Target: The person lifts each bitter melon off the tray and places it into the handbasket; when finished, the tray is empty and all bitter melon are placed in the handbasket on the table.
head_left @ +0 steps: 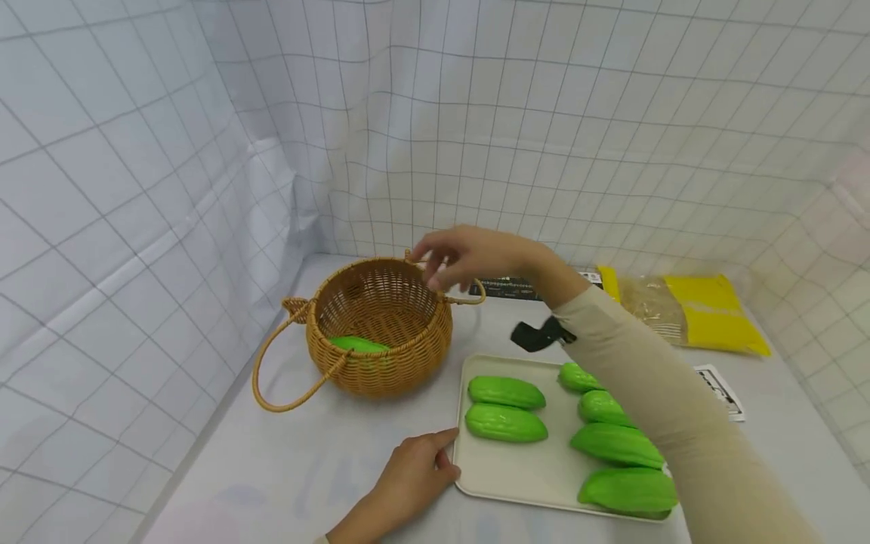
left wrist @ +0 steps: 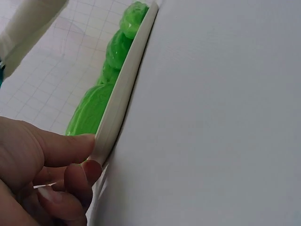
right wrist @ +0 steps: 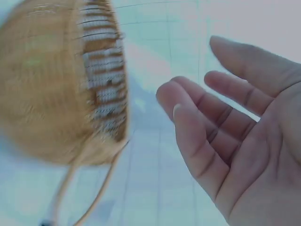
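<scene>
My left hand [head_left: 411,477] holds the left edge of a white tray [head_left: 516,470] near its front corner. In the left wrist view its thumb [left wrist: 77,148] lies against the tray's rim, with the other fingers curled below. Two glossy green ridged fruits [head_left: 506,421], like star fruit, lie at the tray's left; several more [head_left: 628,489] line its right side, partly behind the right sleeve. Over the right rim of a round wicker basket [head_left: 381,378] hovers my right hand [head_left: 469,253], fingers loosely bent and nothing in them. Inside the basket sits one green fruit [head_left: 359,345].
The basket has looped handles; one loop [head_left: 272,408] reaches toward the front left. Behind the tray lie a yellow packet [head_left: 720,313] and a dark printed package [head_left: 506,288]. A black-and-white card [head_left: 723,393] is right of the tray. Grid-patterned sheeting [head_left: 435,136] hangs behind.
</scene>
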### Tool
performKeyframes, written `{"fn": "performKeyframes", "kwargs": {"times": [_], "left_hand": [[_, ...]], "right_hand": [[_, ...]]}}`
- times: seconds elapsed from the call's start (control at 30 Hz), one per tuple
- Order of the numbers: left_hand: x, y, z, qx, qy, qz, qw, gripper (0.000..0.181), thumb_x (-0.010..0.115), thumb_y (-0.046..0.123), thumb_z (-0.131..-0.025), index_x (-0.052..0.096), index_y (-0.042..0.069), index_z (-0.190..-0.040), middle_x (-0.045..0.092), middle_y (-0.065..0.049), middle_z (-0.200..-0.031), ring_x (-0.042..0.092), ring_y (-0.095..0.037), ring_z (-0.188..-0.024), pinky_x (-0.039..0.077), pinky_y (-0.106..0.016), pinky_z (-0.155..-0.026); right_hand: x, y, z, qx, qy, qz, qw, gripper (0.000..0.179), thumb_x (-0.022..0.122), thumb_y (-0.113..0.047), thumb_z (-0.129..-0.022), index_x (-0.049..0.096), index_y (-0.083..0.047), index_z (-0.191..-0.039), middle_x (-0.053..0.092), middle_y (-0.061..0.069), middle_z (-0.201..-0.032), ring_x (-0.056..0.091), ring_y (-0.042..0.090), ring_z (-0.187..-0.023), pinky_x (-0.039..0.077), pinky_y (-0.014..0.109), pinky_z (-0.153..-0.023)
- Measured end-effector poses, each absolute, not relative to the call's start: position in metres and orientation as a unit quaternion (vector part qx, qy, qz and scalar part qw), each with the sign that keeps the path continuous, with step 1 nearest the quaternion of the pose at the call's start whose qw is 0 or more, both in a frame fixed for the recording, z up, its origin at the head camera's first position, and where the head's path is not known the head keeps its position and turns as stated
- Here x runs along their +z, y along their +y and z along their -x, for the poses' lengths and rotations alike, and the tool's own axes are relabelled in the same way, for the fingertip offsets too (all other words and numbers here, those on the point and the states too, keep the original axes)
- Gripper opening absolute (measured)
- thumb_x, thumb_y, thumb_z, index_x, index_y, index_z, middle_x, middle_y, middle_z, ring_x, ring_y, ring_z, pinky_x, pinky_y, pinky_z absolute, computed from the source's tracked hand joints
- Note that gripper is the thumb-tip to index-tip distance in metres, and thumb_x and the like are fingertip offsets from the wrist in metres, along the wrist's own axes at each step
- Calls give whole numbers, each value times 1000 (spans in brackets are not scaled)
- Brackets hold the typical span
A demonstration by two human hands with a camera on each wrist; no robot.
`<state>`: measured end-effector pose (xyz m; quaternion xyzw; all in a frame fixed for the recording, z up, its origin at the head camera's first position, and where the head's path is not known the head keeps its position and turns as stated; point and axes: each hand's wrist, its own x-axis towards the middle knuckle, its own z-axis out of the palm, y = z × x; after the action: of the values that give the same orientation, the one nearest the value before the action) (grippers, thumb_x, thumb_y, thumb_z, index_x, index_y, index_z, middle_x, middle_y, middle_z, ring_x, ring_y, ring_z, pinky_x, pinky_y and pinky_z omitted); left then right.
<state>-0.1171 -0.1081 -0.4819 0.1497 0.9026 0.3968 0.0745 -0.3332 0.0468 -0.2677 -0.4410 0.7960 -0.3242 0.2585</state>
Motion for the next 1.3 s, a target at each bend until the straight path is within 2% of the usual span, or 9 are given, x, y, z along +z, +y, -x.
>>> {"fn": "performKeyframes", "kwargs": {"times": [0.1, 0.23, 0.33, 0.43, 0.57, 0.73, 0.97, 1.3], "left_hand": [[-486, -113, 116, 430, 891, -123, 82, 50, 79, 12, -83, 68, 1, -130, 56, 14, -71, 46, -2, -60, 41, -24, -62], [-489, -119, 112, 479, 866, -85, 114, 50, 79, 11, -84, 66, 2, -132, 58, 7, -72, 52, -5, -54, 44, -24, -53], [-490, -121, 110, 519, 841, -60, 143, 54, 77, 8, -86, 62, 1, -137, 60, 2, -75, 57, -12, -48, 47, -26, -45], [-491, -120, 109, 557, 813, -43, 161, 55, 76, 5, -86, 60, 1, -139, 61, -3, -79, 59, -13, -50, 50, -27, -44], [-493, -118, 106, 596, 783, -8, 179, 52, 75, 2, -86, 62, 0, -136, 61, -6, -82, 61, -13, -52, 53, -29, -47], [-496, -117, 103, 612, 766, 22, 198, 51, 75, 3, -87, 61, 0, -136, 60, -7, -82, 63, -15, -54, 53, -30, -48], [-495, -117, 108, 574, 801, -6, 172, 54, 76, 5, -87, 60, 1, -138, 62, -4, -81, 60, -15, -51, 49, -29, -43], [-488, -121, 120, 526, 827, -70, 187, 60, 79, 6, -83, 59, 0, -139, 63, -1, -82, 61, -16, -57, 48, -27, -44]], "right_hand": [[-290, 96, 319, -343, 796, 418, 271, 48, 68, -21, -98, 53, -12, -143, 69, 6, -118, 69, 31, -99, 59, 45, -79], [-330, 142, 303, -357, 803, 371, 300, 48, 68, -23, -98, 55, -14, -143, 68, 6, -120, 68, 29, -101, 58, 44, -81], [-356, 163, 296, -376, 802, 332, 325, 47, 68, -22, -98, 56, -14, -142, 65, 12, -126, 66, 33, -106, 57, 43, -84], [-379, 176, 290, -395, 800, 304, 335, 48, 69, -22, -97, 56, -12, -141, 63, 18, -131, 64, 34, -112, 55, 41, -88], [-402, 182, 281, -412, 797, 287, 337, 51, 70, -22, -96, 55, -5, -142, 62, 20, -133, 61, 30, -120, 51, 39, -97], [-417, 182, 274, -428, 794, 269, 337, 55, 71, -20, -94, 54, 1, -142, 61, 21, -134, 59, 34, -123, 48, 42, -102], [-425, 173, 278, -427, 795, 278, 329, 52, 71, -18, -95, 55, 0, -140, 62, 19, -133, 59, 34, -123, 48, 45, -104], [-437, 167, 276, -411, 800, 268, 345, 51, 76, -17, -91, 59, -3, -137, 62, 12, -131, 58, 27, -119, 49, 44, -99]]}}
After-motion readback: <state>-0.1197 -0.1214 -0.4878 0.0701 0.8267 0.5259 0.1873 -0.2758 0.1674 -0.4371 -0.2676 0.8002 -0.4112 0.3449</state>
